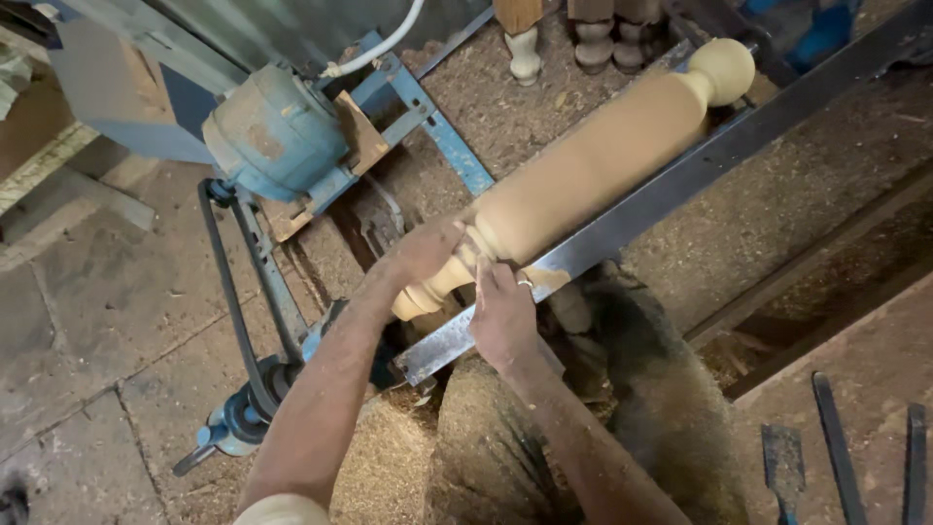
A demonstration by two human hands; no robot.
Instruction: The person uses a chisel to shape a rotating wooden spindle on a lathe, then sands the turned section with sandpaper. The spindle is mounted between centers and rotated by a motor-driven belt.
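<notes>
Sawdust lay thick on the floor (pixel 87 321) far left of the fingers, and a black drive belt (pixel 233 301) ran from a blue motor (pixel 272 131) above-left of them down to a small pulley below-left. The left hand (pixel 423 251) lay over the narrow turned neck of the pale wooden spindle (pixel 593 160), its fingers curled loosely on the wood, apparently to steady or feel the profile. Just right of it, the right hand (pixel 503 316) pressed flat on the long steel rest bar (pixel 661 194), likely for support; I could not tell whether its fingers pinched anything. The spindle stretched up-right from both hands, parallel to the bar. 3 dark chisels (pixel 836 457) lay well right of and below the fingers.
</notes>
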